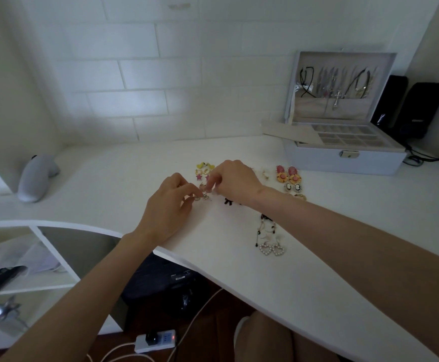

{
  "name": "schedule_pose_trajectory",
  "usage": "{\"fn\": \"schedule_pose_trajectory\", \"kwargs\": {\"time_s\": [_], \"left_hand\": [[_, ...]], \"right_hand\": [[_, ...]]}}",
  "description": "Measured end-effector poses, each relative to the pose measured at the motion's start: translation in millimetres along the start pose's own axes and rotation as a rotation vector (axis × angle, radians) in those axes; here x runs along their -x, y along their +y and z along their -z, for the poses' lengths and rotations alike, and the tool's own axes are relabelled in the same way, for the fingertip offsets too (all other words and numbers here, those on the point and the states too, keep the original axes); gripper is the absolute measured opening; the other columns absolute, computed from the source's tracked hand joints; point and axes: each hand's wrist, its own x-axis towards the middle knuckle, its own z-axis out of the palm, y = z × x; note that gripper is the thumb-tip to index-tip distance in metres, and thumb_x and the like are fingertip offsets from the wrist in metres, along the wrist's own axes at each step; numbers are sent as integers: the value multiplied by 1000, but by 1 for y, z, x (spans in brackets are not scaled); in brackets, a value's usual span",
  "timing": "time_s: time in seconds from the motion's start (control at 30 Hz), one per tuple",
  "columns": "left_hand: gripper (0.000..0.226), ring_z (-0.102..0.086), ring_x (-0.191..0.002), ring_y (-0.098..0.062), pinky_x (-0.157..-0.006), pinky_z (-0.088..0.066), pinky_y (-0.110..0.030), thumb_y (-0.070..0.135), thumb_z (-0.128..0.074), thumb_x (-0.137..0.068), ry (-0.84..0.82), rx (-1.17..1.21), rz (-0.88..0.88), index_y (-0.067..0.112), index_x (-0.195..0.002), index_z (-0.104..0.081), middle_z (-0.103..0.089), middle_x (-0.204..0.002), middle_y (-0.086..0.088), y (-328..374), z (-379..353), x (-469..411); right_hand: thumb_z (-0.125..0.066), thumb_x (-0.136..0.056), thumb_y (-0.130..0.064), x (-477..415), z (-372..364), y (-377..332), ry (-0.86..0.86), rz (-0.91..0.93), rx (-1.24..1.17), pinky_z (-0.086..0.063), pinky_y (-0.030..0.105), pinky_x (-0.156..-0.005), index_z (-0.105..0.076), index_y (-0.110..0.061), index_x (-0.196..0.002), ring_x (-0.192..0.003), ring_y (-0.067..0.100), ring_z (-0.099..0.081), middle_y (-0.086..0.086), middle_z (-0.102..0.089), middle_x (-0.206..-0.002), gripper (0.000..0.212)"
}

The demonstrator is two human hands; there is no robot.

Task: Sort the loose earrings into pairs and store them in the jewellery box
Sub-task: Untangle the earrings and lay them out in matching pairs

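left hand (pixel 171 202): curling in over the desk, thumb and forefinger pinching one of the small silvery earrings (pixel 202 197)

right hand (pixel 232 180): reaching in from the other side, fingertips bunching down and pinching at the same little cluster, so the two hands are nearly touching

step in hand: I'd say she's matching, lining two tiny ones up side by side, not storing yet

already paired, by the look of it: pink and yellow round earrings (pixel 287 175), cameo earrings (pixel 293 187), pearl heart earrings (pixel 272 250), and the yellow and star ones (pixel 204 169) just beyond her fingers

jewellery box (pixel 343 160): sitting open at the back right of the desk (pixel 317 257), well apart from her hands, gridded tray showing

what the next move is asking for: probably keeping a fine pinch on both pieces together and carrying them across to one compartment

can't tell: whether these two actually match, they're too small from here
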Motion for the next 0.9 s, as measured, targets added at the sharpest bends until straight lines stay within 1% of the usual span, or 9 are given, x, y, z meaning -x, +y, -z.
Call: {"fn": "schedule_pose_trajectory", "kwargs": {"time_s": [0.07, 0.2, 0.33, 0.4, 0.5, 0.6, 0.7, 0.8, 0.9], "left_hand": [[23, -51, -86, -18, -63, -48, -35, 6, -60, -85, -2, -37, -25, 22, -98, -70, -52, -92, -2, 3, 1, 2], [25, -49, -87, -18, -62, -46, -33, 6, -62, -84, -10, -55, -33, 23, -100, -71, -52, -93, -3, 7, 3, 3], [24, -50, -87, -18, -62, -43, -31, 4, -62, -83, -11, -54, -29, 21, -97, -72, -52, -92, -3, 8, 3, 4], [23, -49, -88, -18, -62, -43, -31, 4, -61, -84, -25, -53, -18, 21, -96, -72, -52, -93, -3, 8, 3, 4], [20, -50, -89, -18, -63, -46, -35, 5, -62, -84, -28, -44, -12, 20, -94, -72, -52, -94, -2, 9, 4, 4], [20, -45, -88, -14, -64, -46, -35, 6, -61, -84, -38, -36, -8, 21, -93, -71, -51, -95, 0, 12, 6, 5], [23, -41, -88, -10, -64, -45, -33, 3, -59, -83, -54, -46, -23, 21, -91, -72, -50, -94, 2, 13, 6, 6], [33, -43, -88, -13, -63, -41, -30, -5, -54, -78, -63, -46, -13, 20, -89, -72, -50, -93, 2, 13, 6, 7], [38, -44, -88, -14, -65, -41, -30, -7, -52, -78, -78, -28, -1, 21, -91, -73, -48, -93, 4, 11, 6, 8]], "right_hand": [[-67, -82, -16, 0, -2, -2, -18, 24, 69, -43, 25, -80, -75, -24, -94, -97, 16, -62, -4, -69, -102, 16], [-66, -85, -28, -2, -6, -5, -22, 33, 108, -41, 31, -90, -74, -25, -93, -97, 19, -61, -4, -67, -103, 12], [-70, -81, -28, -3, -2, -3, -62, 51, 114, -37, 25, -78, -73, -24, -94, -94, 13, -58, -8, -64, -97, 14], [-72, -79, -27, -5, -2, -3, -74, 60, 114, -37, 24, -75, -73, -22, -94, -92, 11, -58, -8, -65, -95, 15], [-71, -79, -21, -8, -3, -2, -108, 69, 76, -42, 22, -75, -74, -19, -93, -96, 13, -62, -5, -70, -101, 14], [-70, -80, -22, -9, -2, -1, -150, 102, 55, -42, 21, -74, -73, -21, -91, -96, 10, -61, -7, -70, -103, 12], [-68, -80, -23, -6, -1, -1, -160, 152, 52, -47, 26, -78, -67, -20, -90, -91, 11, -60, -4, -68, -99, 11], [-65, -80, -16, -3, -5, -3, -161, 213, 38, -49, 36, -86, -61, -20, -84, -94, 16, -60, -1, -67, -97, 6], [-63, -82, -15, -2, -8, -4, -147, 225, 81, -48, 34, -86, -63, -15, -95, -94, 14, -56, 1, -64, -98, 14]]}}
